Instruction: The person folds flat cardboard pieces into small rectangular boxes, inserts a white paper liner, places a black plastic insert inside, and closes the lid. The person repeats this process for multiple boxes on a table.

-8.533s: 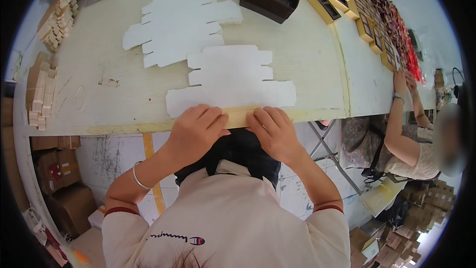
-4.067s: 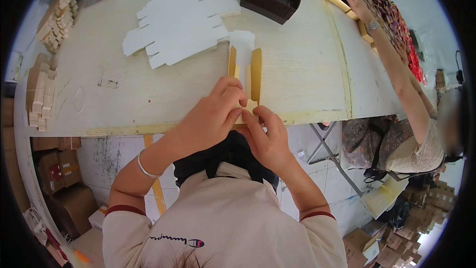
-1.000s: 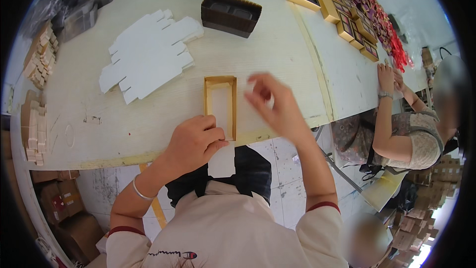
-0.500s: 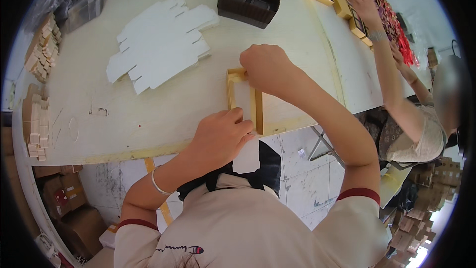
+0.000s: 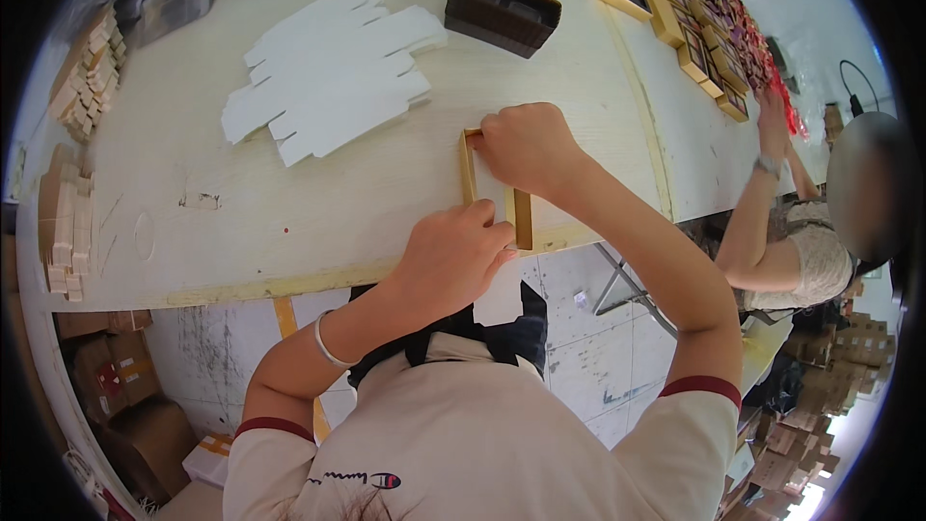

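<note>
Gold card forms the tray (image 5: pixel 494 191), a narrow box with raised walls lying at the table's (image 5: pixel 318 222) near edge, between the two hands. Compared with half a second ago, the tray sits in nearly the same place and both hands remain on it; the right hand has shifted slightly along the far end.

The left hand (image 5: pixel 451 256) covers the tray's near end, palm down, fingers curled and closed against the near wall and the white flap below it. Its forearm runs back and to the left, elbow bent, with a bracelet (image 5: pixel 326 347) at the wrist.

The right hand (image 5: pixel 526 145) sits on the tray's far end, knuckles up, fingers bent and pinching the far wall. Its arm extends back and to the right.

Beyond the left hand, well apart, lies a stack of flat white blanks (image 5: pixel 328 72). Beyond the right hand stands a dark tray (image 5: pixel 502 10). Far to the right, a row of gold boxes (image 5: pixel 675 19) runs along the table, where another person's hand (image 5: pixel 772 116) works.
</note>
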### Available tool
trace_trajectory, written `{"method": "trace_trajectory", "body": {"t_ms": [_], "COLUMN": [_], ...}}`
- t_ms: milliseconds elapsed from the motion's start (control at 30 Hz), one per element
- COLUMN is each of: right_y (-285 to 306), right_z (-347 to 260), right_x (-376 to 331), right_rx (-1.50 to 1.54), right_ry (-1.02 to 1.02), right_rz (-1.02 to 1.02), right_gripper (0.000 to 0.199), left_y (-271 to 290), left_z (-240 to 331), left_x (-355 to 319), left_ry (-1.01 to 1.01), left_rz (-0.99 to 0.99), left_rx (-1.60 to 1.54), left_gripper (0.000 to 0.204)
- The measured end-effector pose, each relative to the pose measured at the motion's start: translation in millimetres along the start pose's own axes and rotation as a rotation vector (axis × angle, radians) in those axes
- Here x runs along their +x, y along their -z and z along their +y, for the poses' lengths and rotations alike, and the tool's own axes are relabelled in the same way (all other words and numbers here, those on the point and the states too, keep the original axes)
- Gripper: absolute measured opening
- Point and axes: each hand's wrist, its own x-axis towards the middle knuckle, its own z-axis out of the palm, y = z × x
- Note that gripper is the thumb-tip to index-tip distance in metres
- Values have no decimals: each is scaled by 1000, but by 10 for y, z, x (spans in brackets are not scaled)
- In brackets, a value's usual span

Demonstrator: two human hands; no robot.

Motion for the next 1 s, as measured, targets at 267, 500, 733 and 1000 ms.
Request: {"method": "trace_trajectory", "body": {"t_ms": [267,500,733,1000], "right_y": [138,84,-93,-261], "right_z": [82,110,257,277], "right_x": [15,-59,-324,-211], "right_rx": [-111,124,923,1162], "right_ry": [186,-5,-86,-113], "right_rz": [-109,-48,277,141], "right_gripper": [2,9,19,20], "left_y": [-21,53,108,170], "left_z": [13,-6,-62,-65], "left_x": [11,4,-4,8], "left_ry": [28,64,59,27], "left_rz": [0,-19,-24,-104], "left_rx": [-4,-6,0,-69], "left_gripper": [18,17,16,14]}}
